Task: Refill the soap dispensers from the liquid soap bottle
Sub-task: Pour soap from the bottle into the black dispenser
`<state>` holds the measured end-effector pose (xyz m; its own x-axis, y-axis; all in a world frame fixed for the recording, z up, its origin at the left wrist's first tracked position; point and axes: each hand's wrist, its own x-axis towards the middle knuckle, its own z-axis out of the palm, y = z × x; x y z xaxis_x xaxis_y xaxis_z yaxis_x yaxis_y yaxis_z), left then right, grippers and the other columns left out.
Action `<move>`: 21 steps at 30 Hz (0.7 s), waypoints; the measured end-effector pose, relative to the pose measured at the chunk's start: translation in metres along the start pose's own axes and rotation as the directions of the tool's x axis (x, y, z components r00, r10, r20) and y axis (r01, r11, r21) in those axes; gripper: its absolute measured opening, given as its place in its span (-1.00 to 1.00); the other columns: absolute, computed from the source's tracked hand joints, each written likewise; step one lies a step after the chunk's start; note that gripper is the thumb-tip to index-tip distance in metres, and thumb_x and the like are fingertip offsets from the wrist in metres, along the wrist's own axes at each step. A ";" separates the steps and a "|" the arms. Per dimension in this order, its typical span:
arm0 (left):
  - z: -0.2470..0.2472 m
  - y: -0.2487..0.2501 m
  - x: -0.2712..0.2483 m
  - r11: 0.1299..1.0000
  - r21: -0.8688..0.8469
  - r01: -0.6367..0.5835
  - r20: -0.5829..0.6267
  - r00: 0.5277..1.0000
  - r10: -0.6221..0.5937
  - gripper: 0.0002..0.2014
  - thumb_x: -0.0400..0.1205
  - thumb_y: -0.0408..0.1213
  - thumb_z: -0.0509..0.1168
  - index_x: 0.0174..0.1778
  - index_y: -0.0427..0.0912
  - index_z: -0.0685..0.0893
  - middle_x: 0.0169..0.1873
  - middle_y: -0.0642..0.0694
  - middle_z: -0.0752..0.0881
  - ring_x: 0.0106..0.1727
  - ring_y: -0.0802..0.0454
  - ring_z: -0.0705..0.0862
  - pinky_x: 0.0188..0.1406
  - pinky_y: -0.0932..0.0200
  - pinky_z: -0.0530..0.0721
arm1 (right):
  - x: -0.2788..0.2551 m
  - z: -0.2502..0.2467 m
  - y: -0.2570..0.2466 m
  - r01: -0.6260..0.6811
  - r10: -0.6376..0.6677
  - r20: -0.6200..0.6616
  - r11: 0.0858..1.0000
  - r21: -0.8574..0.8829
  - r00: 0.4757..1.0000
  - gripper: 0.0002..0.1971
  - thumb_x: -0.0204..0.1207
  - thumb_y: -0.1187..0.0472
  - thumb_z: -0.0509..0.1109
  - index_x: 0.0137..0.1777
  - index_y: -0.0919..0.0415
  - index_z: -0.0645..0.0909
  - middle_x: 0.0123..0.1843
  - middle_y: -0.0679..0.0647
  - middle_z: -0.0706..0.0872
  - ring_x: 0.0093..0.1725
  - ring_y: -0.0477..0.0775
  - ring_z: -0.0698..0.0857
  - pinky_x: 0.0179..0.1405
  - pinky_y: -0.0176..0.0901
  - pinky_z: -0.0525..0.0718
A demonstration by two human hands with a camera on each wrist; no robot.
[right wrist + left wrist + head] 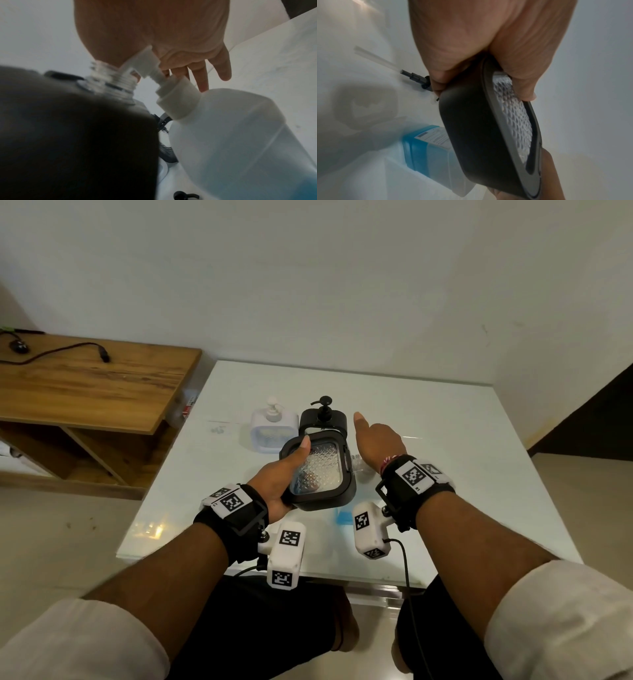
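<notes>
My left hand [284, 470] grips a black-framed dispenser [322, 470] with a textured clear panel, tilted above the table, thumb on its front rim. In the right wrist view its bare threaded neck [111, 86] points toward the white pump head [147, 59] of the liquid soap bottle [240, 142], which holds blue liquid. My right hand [154, 33] hovers over that pump head with straight fingers, palm against or just above it. The head view shows the right hand [376, 443] with thumb stretched forward. The dispenser's black pump and tube [419, 79] lie on the table.
A white dispenser [272, 433] and a second black dispenser [323, 419], both with pumps on, stand behind the hands on the white glass table [445, 474]. A wooden shelf [85, 385] with a black cable stands to the left. A wall is close behind.
</notes>
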<state>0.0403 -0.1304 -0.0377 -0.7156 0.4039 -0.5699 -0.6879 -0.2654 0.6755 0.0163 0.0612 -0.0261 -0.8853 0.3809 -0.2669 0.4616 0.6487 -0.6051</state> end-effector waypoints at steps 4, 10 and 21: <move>0.000 0.000 0.001 1.000 -0.006 -0.006 -0.005 1.000 0.006 -0.50 0.67 0.08 0.36 0.41 -0.18 0.70 0.22 -0.20 0.84 0.21 -0.15 0.82 0.18 -0.07 0.77 | 0.003 -0.004 -0.007 0.017 -0.017 -0.013 0.999 0.028 1.000 -0.39 0.70 -0.26 -0.12 -0.08 0.25 0.52 0.06 0.22 0.65 0.03 0.20 0.55 0.06 -0.08 0.39; -0.004 -0.001 0.005 1.000 0.006 -0.002 -0.008 1.000 0.002 -0.44 0.64 0.09 0.38 0.47 -0.19 0.67 0.26 -0.21 0.82 0.32 -0.20 0.78 0.30 -0.14 0.73 | 0.008 -0.006 -0.006 -0.003 0.004 -0.004 0.999 0.037 1.000 -0.32 0.71 -0.26 -0.12 0.04 0.32 0.61 0.16 0.28 0.66 0.13 0.25 0.58 0.13 -0.05 0.42; -0.001 -0.001 0.002 1.000 0.022 -0.008 -0.040 0.999 0.009 -0.49 0.71 0.10 0.33 0.46 -0.17 0.68 0.26 -0.20 0.82 0.32 -0.17 0.78 0.25 -0.08 0.75 | 0.004 0.002 0.003 -0.074 0.074 0.010 0.997 0.018 0.997 -0.31 0.68 -0.29 -0.02 0.30 0.33 0.60 0.33 0.27 0.65 0.26 0.27 0.60 0.09 -0.07 0.40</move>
<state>0.0393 -0.1308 -0.0397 -0.7259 0.3664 -0.5821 -0.6793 -0.2492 0.6903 0.0141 0.0635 -0.0309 -0.8492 0.4214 -0.3183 0.5248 0.6070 -0.5967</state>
